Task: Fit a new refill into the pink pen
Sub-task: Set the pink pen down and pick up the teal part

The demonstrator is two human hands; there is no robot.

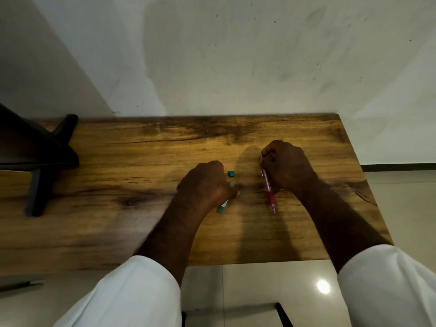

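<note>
My right hand (286, 167) grips the upper end of the pink pen (269, 188), whose tip points toward me and lies low over the wooden table (141, 161). My left hand (205, 185) is curled round a teal refill case (222, 207); its lower end sticks out below my palm and a pale teal end shows by my thumb. A small teal cap (231, 173) lies on the table between my two hands. The refill itself is not visible.
A black stand (44, 161) with crossed legs sits on the table's left side against the white wall. The table's right edge runs close to my right forearm. Glossy floor tiles and a black frame (280, 312) lie below the near edge.
</note>
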